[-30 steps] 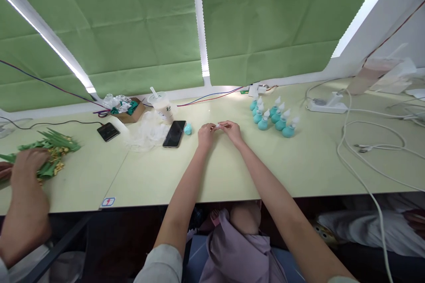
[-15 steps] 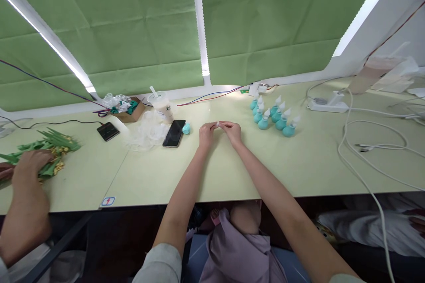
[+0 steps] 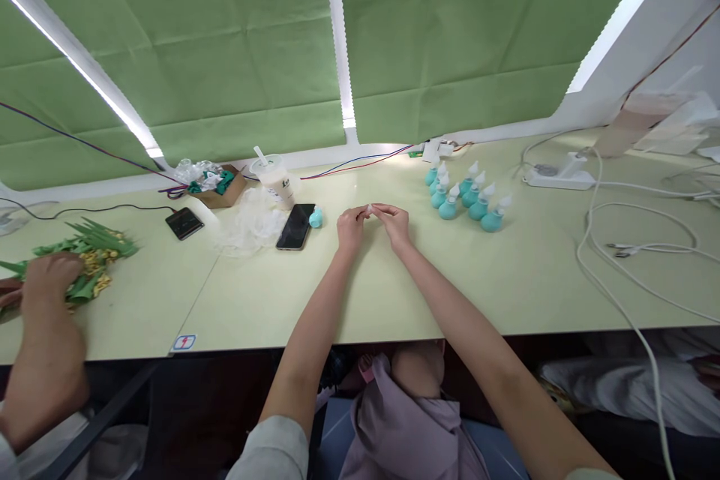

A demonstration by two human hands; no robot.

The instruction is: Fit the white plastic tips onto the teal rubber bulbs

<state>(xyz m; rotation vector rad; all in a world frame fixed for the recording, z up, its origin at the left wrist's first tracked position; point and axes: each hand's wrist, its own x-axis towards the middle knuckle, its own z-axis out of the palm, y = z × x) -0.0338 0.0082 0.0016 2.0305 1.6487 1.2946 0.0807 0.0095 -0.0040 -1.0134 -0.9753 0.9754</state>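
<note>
My left hand (image 3: pixel 351 228) and my right hand (image 3: pixel 394 226) meet above the middle of the table, fingertips nearly together. Both pinch a small whitish translucent piece (image 3: pixel 370 210), mostly covered by the fingers, so its kind cannot be made out. To the right of my hands stand several small round teal pieces (image 3: pixel 478 208) with pointed, translucent white tips. A single teal piece (image 3: pixel 316 217) without a visible white tip lies left of my left hand, against a black phone (image 3: pixel 295 226).
Left of the phone are crumpled clear plastic (image 3: pixel 252 221), a drink cup with a straw (image 3: pixel 275 181) and a cardboard box (image 3: pixel 225 195) of wrappers. White cables (image 3: pixel 590 255) and a power strip (image 3: pixel 559 176) lie right. Another person's hand (image 3: pixel 53 274) works on green and yellow pieces (image 3: pixel 93 259).
My hands stay almost in place, still pinching the small whitish piece. The other person's hand at the far left has shifted slightly.
</note>
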